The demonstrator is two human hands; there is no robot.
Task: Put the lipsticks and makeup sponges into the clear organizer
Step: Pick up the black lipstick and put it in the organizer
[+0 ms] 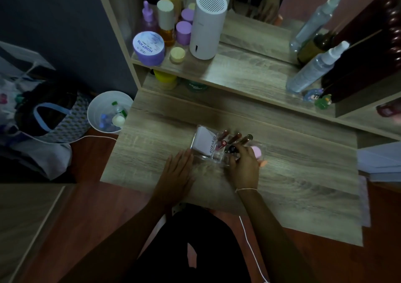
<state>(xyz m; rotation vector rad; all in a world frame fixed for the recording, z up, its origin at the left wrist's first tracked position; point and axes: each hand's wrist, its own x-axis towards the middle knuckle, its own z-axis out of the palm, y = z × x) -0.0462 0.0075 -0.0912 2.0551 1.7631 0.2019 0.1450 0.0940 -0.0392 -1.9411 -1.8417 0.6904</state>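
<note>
While the left hand [176, 170] lies flat and empty by the clear organizer [208, 146] mid-desk, the right hand [244, 165] pinches a dark lipstick [232, 149] inside it, pink sponge [256, 151] alongside.

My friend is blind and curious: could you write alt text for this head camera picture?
Seen from above, a person's right hand reaches into a clear organizer holding several lipsticks on a wooden vanity table, while the left hand rests flat beside it. A pink sponge sits at the organizer's right end.

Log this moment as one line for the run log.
left hand: flat on desk beside clear organizer | right hand: placing dark lipstick in organizer | pink sponge: beside right hand
</note>
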